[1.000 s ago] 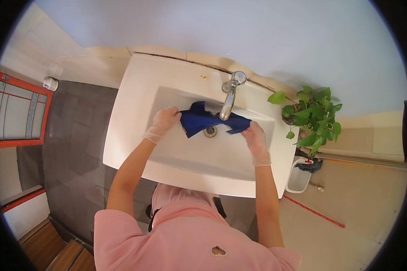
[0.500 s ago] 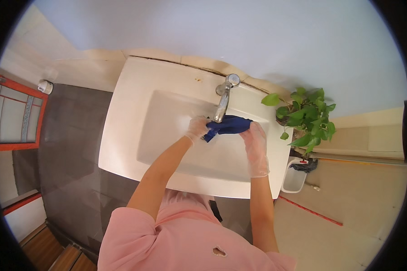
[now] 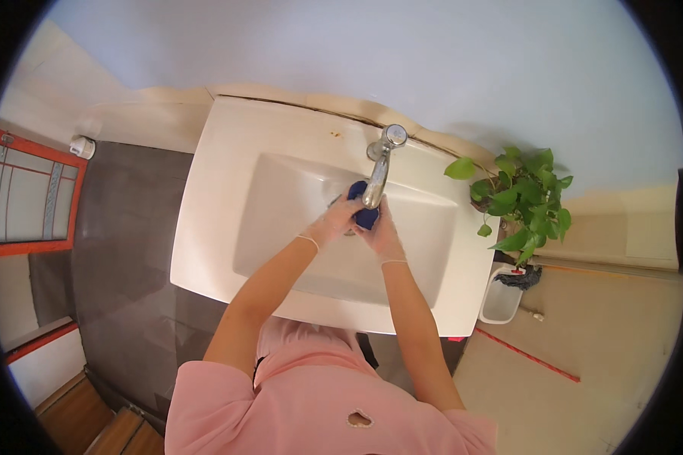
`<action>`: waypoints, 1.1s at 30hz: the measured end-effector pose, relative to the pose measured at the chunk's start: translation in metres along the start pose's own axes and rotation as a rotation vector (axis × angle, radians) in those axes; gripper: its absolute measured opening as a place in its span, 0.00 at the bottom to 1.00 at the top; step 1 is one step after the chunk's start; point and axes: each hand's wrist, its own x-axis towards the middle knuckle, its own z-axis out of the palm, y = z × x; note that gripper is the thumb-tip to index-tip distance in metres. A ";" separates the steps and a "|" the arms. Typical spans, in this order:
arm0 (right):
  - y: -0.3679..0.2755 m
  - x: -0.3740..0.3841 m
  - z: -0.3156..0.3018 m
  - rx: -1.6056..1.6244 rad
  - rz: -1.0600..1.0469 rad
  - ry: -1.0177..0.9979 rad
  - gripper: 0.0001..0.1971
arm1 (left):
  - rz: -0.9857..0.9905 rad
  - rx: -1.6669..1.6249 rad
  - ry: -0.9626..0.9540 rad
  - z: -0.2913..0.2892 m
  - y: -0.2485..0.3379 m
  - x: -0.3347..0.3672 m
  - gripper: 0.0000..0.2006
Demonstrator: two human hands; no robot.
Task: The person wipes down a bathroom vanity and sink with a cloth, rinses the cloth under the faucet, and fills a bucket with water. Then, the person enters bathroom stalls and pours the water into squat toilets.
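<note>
I see left hand (image 3: 335, 222) and right hand (image 3: 382, 234) clutching the blue cloth (image 3: 366, 219) beneath the tap (image 3: 376, 180). It's bunched; I judge the handling unfinished

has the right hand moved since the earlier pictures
Yes, to the left: the right hand is now much closer to the fixed faucet.

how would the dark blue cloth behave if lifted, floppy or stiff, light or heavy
Probably floppy: the dark blue cloth is bunched between the left hand and right hand. It may be heavy for its size if wet, since it's right by the tap, though flowing water isn't clear. Wet, it could also slip against the smooth-looking clear gloves.
</note>
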 end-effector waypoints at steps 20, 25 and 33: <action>-0.052 -0.011 0.009 -0.744 -0.293 0.148 0.24 | 0.190 1.308 0.385 -0.073 0.053 -0.017 0.16; -0.054 -0.007 0.008 -0.649 -0.391 0.288 0.25 | 0.196 1.715 0.123 -0.094 0.067 -0.026 0.19; -0.018 -0.028 0.050 -0.232 -0.234 -0.054 0.19 | 0.487 1.614 0.064 -0.042 -0.001 0.012 0.28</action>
